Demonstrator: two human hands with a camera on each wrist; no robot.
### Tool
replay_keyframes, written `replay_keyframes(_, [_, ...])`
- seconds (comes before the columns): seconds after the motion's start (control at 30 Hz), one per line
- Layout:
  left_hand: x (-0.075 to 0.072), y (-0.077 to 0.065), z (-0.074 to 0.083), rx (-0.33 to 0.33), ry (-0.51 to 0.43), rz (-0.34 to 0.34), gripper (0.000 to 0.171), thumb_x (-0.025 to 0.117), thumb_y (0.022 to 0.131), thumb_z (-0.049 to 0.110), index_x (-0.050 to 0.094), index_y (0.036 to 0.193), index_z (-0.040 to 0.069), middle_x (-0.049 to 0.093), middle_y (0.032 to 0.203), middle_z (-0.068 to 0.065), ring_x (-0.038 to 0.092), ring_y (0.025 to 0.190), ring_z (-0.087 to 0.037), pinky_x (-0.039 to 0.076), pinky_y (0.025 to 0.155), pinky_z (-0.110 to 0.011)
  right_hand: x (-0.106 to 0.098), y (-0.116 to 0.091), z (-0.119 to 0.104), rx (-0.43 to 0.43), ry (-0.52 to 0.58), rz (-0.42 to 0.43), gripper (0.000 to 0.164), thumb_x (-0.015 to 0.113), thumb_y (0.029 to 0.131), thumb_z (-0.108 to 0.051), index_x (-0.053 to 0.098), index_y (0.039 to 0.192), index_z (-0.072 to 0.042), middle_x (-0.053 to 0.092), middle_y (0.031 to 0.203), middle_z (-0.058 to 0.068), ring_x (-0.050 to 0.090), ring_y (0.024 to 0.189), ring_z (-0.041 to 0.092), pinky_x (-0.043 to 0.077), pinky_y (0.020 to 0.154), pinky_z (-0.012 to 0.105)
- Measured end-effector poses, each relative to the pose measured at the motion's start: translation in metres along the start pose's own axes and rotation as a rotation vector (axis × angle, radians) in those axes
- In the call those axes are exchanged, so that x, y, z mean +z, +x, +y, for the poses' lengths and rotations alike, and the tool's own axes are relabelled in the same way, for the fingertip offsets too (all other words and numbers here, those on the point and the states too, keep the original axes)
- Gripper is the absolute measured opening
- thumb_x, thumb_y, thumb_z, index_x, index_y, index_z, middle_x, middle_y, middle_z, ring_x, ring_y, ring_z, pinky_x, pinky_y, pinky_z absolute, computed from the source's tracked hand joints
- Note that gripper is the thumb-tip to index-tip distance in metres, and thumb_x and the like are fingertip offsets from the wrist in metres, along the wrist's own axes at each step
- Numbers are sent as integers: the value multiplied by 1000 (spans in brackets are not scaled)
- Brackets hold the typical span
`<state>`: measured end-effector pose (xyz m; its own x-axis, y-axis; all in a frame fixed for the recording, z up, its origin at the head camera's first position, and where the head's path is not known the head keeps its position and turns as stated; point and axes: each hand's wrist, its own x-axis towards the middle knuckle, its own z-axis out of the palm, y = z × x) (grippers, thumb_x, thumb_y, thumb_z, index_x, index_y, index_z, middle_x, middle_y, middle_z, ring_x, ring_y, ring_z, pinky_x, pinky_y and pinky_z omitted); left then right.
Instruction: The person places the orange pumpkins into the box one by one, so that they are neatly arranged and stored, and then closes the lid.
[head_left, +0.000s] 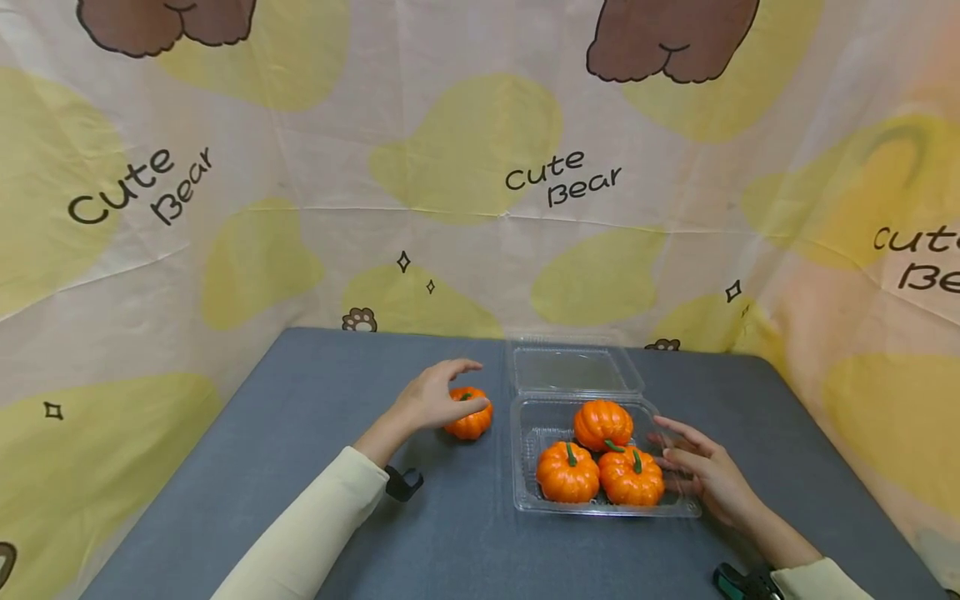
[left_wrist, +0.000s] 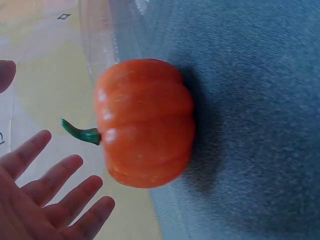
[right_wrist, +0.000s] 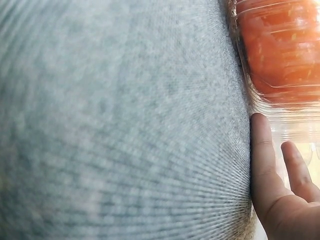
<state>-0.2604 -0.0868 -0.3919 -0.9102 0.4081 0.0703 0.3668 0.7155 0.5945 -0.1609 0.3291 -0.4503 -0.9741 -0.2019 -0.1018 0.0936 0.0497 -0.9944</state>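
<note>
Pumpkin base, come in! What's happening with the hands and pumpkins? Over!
Left hand above loose pumpkin, not gripping. Right hand close beside clear box. Three pumpkins inside, lid open. Nothing visible blocking the loose pumpkin.

one shiny orange pumpkin with a curved green stem sits upright on the bench, which i see just left of a clear plastic box. the transparent lid is open and laid behind. inside the box, three similar pumpkins sit close together: two upright in front, one behind, tilted, with its stem forward.
</note>
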Motion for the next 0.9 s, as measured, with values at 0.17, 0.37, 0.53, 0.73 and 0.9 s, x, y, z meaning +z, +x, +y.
replay_keyframes(0.17, [5, 0, -9, 3, -8, 6, 56, 67, 84, 47, 54, 135, 27, 52, 141, 1, 51, 127, -28, 44, 100, -51, 0, 0, 1, -3, -2, -3, 50, 49, 99, -12, 38, 148, -14, 66, 118, -17, 67, 96, 11, 58, 76, 34])
replay_keyframes(0.37, [11, 1, -21, 20, -13, 32, 55, 68, 84, 45, 57, 132, 23, 56, 137, -1, 54, 123, -31, 45, 100, -49, 0, 1, 0, -3, 5, 0, 49, 48, 100, -12, 38, 147, -13, 65, 117, -17, 67, 96, 10, 58, 77, 34])
replay_keyframes(0.53, [16, 1, -28, 10, -24, 52, 55, 70, 82, 43, 60, 130, 20, 59, 134, -2, 56, 121, -30, 46, 99, -47, 0, 1, 0, -8, -1, 4, 49, 48, 100, -12, 38, 147, -12, 66, 117, -17, 68, 96, 11, 58, 77, 34])
replay_keyframes(0.73, [21, 0, -34, -25, -37, 61, 57, 71, 80, 42, 59, 130, 18, 60, 130, -3, 57, 117, -26, 47, 96, -46, 0, 1, 0, -5, -3, 5, 48, 48, 100, -11, 38, 147, -12, 66, 118, -17, 68, 96, 11, 58, 77, 33])
replay_keyframes(0.9, [24, -2, -39, -53, -60, 60, 57, 71, 79, 39, 59, 130, 15, 60, 129, -6, 57, 116, -26, 47, 96, -45, 0, 1, -1, -11, 17, -1, 49, 48, 100, -11, 38, 147, -12, 66, 118, -15, 68, 94, 11, 58, 77, 33])
